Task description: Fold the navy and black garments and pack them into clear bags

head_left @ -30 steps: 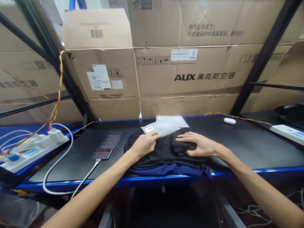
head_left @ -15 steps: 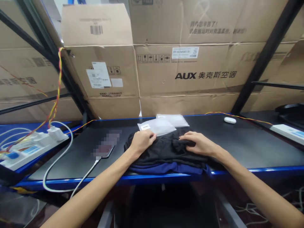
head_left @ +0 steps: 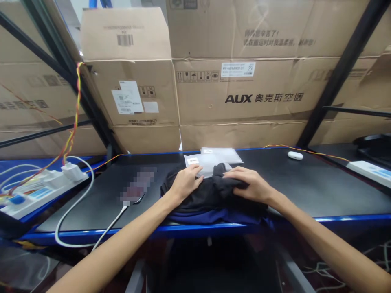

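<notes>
A pile of black garments (head_left: 198, 200) lies at the table's front edge, with dark blue cloth (head_left: 201, 216) at its bottom. My left hand (head_left: 187, 181) pinches the near edge of a frosted plastic bag (head_left: 207, 162) that has a small white label. A folded bundle of black cloth (head_left: 222, 182) is in my right hand (head_left: 252, 185), its fingers closed round the bundle's right end. The bundle touches the bag's right part. Behind lies a second frosted bag (head_left: 227, 155), partly covered by the first.
A blurred phone (head_left: 139, 185) with a white cable lies left on the black table (head_left: 305, 187). Power strips stand at far left (head_left: 39, 191) and far right (head_left: 371, 171). A white case (head_left: 295, 155) lies at the back right. Cardboard (head_left: 244, 110) walls the back.
The black bundle in my right hand has risen and moved left, onto the bag's right part. My left hand and the front bag have shifted slightly right.
</notes>
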Motion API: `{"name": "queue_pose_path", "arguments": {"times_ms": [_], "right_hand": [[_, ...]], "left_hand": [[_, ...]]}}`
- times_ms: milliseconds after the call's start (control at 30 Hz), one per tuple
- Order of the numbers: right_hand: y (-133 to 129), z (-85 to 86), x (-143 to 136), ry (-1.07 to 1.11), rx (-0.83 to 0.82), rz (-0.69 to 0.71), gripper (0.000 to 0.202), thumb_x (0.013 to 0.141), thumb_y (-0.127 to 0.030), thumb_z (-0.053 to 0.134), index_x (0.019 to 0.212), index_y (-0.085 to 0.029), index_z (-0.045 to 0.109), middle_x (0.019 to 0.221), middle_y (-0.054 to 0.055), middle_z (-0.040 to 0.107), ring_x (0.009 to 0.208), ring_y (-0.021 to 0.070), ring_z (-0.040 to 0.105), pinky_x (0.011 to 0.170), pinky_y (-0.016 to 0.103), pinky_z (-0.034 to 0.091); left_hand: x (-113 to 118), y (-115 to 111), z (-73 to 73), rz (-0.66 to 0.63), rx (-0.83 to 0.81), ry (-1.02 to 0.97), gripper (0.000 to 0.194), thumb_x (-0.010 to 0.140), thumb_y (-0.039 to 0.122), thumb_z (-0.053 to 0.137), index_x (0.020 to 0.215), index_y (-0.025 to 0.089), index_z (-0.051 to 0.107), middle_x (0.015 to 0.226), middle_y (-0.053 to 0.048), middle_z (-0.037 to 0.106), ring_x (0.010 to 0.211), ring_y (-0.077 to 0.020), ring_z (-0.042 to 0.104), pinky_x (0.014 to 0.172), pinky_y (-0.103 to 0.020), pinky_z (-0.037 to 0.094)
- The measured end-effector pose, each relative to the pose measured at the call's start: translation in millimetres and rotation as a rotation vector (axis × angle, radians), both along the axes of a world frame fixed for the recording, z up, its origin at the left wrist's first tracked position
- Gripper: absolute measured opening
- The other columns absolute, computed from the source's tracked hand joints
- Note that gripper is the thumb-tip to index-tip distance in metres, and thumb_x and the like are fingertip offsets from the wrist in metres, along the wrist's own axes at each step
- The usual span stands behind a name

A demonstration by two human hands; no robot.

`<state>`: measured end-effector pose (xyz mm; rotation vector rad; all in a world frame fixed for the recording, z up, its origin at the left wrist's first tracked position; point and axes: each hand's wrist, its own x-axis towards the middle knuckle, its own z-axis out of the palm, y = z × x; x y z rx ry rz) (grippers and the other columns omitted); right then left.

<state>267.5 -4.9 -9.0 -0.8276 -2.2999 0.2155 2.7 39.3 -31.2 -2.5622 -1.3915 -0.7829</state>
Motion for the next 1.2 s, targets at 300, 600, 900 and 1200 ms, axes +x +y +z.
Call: {"name": "queue_pose_path", "arguments": {"times_ms": [300, 600, 900, 1200], "right_hand": [[27.7, -3.3, -19.1, -0.258, -0.211, 0.179, 0.061, 0.076, -0.018, 0.062, 0.137, -0.023, 0.058, 0.14, 0.006, 0.058, 0.142, 0.0311, 0.036, 0.115, 0.05, 0.034], [28.9, -7.7, -27.4, -0.276, -0.186, 0.021, 0.052, 0.089, -0.021, 0.052, 0.141, -0.024, 0.054, 0.14, 0.005, 0.059, 0.138, 0.0303, 0.041, 0.114, 0.048, 0.035], [38.3, -10.3, -60.5, -0.506, -0.081, -0.428, 0.036, 0.096, -0.029, 0.045, 0.122, -0.01, 0.062, 0.119, 0.019, 0.068, 0.112, 0.0313, 0.061, 0.098, 0.043, 0.045], [36.8, 1.4, -57.1, -0.532, -0.14, -0.41, 0.048, 0.097, -0.048, 0.043, 0.122, -0.01, 0.061, 0.116, 0.02, 0.069, 0.108, 0.0341, 0.064, 0.091, 0.044, 0.049]], "left_hand": [[0.5, 3.9, -3.1, -0.236, 0.013, -0.162, 0.037, 0.08, 0.008, 0.059, 0.113, 0.022, 0.07, 0.119, -0.004, 0.07, 0.105, -0.0206, 0.068, 0.094, -0.03, 0.056], [0.2, 3.4, -2.3, -0.207, -0.026, -0.394, 0.016, 0.083, 0.011, 0.057, 0.094, 0.018, 0.066, 0.09, -0.003, 0.07, 0.081, -0.0165, 0.067, 0.075, -0.027, 0.057], [1.0, 0.1, 0.0, -0.301, -0.08, -0.449, 0.011, 0.082, 0.011, 0.059, 0.087, 0.018, 0.066, 0.086, -0.002, 0.068, 0.078, -0.0139, 0.065, 0.064, -0.021, 0.054], [1.4, -1.2, 0.5, -0.303, -0.049, -0.433, 0.014, 0.079, 0.008, 0.059, 0.086, 0.018, 0.067, 0.089, -0.003, 0.069, 0.078, -0.0147, 0.066, 0.068, -0.023, 0.055]]}}
